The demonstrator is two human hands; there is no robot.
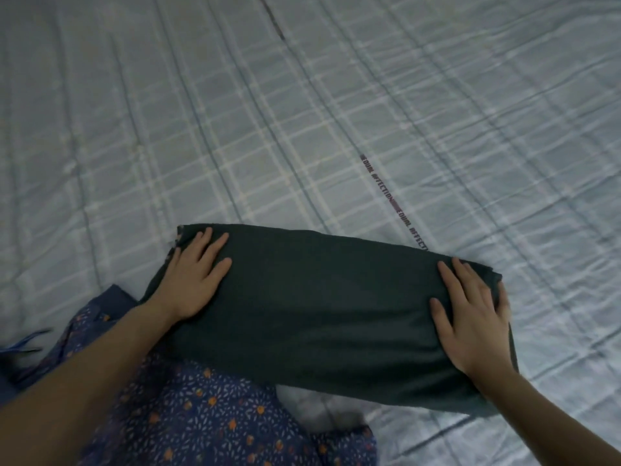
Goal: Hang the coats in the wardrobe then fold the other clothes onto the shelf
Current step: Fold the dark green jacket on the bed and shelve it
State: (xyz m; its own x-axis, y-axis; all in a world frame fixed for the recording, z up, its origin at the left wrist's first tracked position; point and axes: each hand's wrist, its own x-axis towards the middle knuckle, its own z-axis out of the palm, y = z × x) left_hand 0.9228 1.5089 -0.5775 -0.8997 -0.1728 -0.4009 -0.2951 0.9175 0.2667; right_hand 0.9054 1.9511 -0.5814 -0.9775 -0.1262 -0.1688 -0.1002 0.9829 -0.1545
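Blue floral-print fabric (201, 408) lies heaped at the bed's near edge, with a patch of white cloth (319, 412) showing beside it. Just beyond, the dark green garment (322, 297) rests folded into a long band, its near-left part overlapping the floral heap. The left hand (193, 280) and right hand (473, 317) press flat on its two ends, fingers spread, pinching nothing. To fold well, smooth outward, then bring one end over the other with edges matched. The checked bedspread (302, 112) stretches wide behind, giving ample room.
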